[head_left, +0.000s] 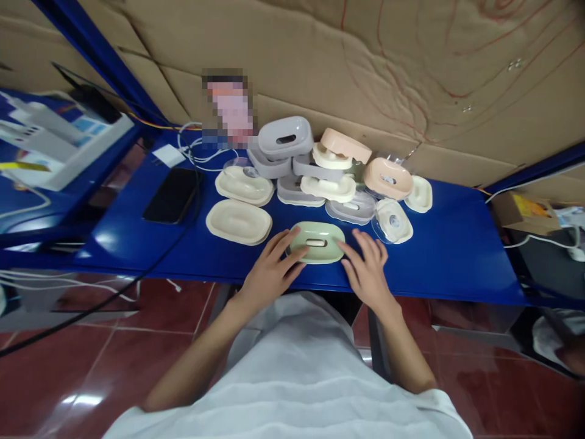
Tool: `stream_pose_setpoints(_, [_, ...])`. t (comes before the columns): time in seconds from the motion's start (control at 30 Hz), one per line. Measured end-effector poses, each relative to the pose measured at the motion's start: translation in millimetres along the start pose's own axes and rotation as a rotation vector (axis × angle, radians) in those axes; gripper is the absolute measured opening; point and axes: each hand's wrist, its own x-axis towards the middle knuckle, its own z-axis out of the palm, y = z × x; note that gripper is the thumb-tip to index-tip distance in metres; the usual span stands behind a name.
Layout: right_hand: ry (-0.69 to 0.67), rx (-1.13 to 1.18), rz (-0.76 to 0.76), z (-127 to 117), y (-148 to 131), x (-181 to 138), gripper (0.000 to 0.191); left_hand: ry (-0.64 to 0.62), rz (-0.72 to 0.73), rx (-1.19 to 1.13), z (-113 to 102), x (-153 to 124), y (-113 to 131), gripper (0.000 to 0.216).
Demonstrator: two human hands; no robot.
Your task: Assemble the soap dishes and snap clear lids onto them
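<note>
A pale green oval soap dish [317, 255] lies near the front edge of the blue table, with a cream elongated piece [315, 242] in its middle slot. My left hand [274, 262] is around the dish's left end, thumb and fingers on its rim. At the right end, my right hand [369, 268] has its fingers spread, with a fingertip at the rim. Left of and behind my left hand are a cream oval tray [238, 222] and another cream tray [244, 186]. A cream dish with a clear round piece [393, 222] lies beyond my right hand.
Several grey, cream and peach dishes are heaped at the back, including a grey dish [286, 139] on top and a peach dish [388, 178]. A black phone [172, 195], a white charger [169, 155] and cables lie left. Cardboard [365, 67] stands behind the table [448, 256].
</note>
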Motion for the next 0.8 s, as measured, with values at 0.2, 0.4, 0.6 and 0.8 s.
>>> stream_pose_setpoints(0.2, [0.070,0.036,0.052,-1,10,-13,0.051,0.016,0.006,0.056,3,0,1,0.035])
stream_pose_setpoints(0.4, [-0.031,0.060,-0.188,-4,-1,13,0.043,0.036,0.007,0.089,-1,-1,6,0.036])
stream_pose_setpoints(0.6, [0.226,-0.003,-0.235,-32,59,49,0.040,-0.106,-0.048,0.090,-14,13,-1,0.035])
stream_pose_setpoints(0.8, [0.365,-0.040,-0.039,-20,79,28,0.023,-0.151,-0.056,0.110,-10,4,1,0.042])
